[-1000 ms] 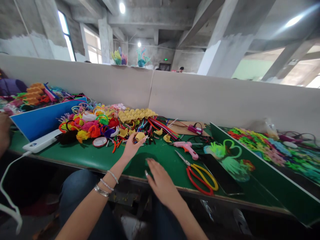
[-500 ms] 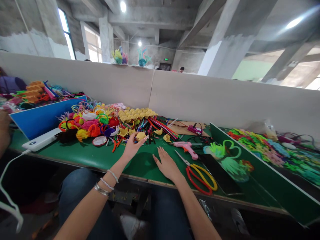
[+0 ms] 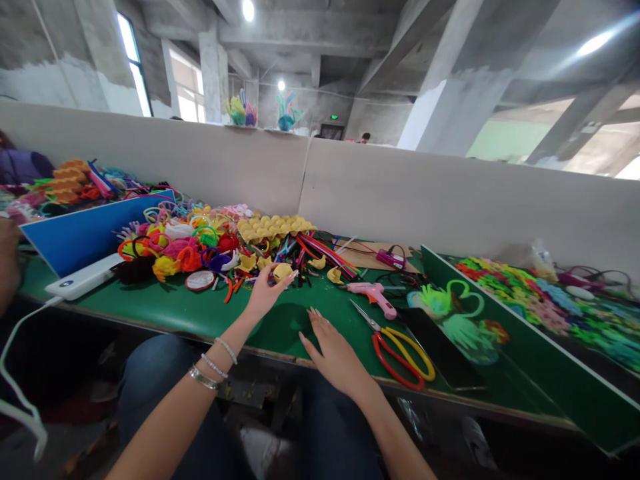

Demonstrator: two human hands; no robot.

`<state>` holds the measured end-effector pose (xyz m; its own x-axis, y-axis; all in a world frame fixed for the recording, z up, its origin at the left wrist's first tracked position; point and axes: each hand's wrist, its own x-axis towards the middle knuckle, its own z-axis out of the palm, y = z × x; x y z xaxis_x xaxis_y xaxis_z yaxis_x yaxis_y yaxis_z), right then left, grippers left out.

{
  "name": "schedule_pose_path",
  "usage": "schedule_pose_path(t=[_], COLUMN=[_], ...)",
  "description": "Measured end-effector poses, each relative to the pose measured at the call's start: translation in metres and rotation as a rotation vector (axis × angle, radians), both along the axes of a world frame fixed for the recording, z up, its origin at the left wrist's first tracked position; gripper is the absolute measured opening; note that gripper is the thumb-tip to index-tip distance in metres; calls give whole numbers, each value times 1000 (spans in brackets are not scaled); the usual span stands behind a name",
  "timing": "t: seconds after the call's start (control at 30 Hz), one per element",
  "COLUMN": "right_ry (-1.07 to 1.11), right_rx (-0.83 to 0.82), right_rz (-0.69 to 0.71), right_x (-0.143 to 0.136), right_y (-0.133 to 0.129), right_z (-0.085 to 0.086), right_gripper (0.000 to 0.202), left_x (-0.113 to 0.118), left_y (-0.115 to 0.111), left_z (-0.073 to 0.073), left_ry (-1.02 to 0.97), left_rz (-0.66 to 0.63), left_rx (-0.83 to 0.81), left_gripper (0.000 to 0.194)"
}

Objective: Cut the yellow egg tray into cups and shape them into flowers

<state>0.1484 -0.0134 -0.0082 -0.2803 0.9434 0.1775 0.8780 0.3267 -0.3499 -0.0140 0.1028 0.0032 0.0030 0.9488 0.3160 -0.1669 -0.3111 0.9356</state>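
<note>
My left hand (image 3: 267, 292) holds a small yellow egg-carton cup (image 3: 283, 272) between thumb and fingers, a little above the green table (image 3: 200, 308). My right hand (image 3: 330, 347) is at the table's front edge, palm down, fingers stretched out and nothing in them. To its right lie scissors (image 3: 395, 343) with one red and one yellow handle, blades partly apart. A pink glue gun (image 3: 373, 293) rests behind them. Torn yellow carton pieces (image 3: 335, 275) are scattered beyond my hands, in front of a yellow egg carton (image 3: 273, 227).
Colourful pipe cleaners and yarn (image 3: 183, 250) are heaped on the left, by a blue board (image 3: 100, 230) and a white power strip (image 3: 87, 277). A black phone (image 3: 440, 350) and green fuzzy flowers (image 3: 463, 330) lie right, before a green divider (image 3: 520, 340). Another person's hand (image 3: 7, 260) shows far left.
My right hand has drawn back slightly toward the table's front edge. My left hand keeps its hold on the yellow cup in nearly the same place.
</note>
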Motion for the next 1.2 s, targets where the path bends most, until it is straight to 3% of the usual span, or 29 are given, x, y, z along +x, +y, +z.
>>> schedule_pose_path(t=[0.2,0.3,0.4,0.47,0.6,0.73,0.97,1.2], right_ry=[57,115,94,-21,-324,-413,-346,-46], right_rx=[-32,61,269,310,207,129,70,110], right_rz=[83,74,-100,-213,-360,-375,-259,-304], right_x=[0,7,19,27,30,22,31,74], right_y=[-21,-17,2,20,53,71,82,77], right_z=[4,8,13,16,19,11,11,42], right_gripper=[54,43,33,33,48,47,24,27], left_x=[0,0,0,0,0,-1,-2,-2], left_y=[2,2,0,-1,-1,-1,-1,-1], left_z=[-2,-1,0,1,2,2,2,3], left_ry=[7,10,18,25,59,52,63,71], left_rz=[9,18,28,24,8,15,25,-4], left_rx=[3,9,10,4,13,20,13,32], left_gripper=[45,45,45,45,44,46,48,44])
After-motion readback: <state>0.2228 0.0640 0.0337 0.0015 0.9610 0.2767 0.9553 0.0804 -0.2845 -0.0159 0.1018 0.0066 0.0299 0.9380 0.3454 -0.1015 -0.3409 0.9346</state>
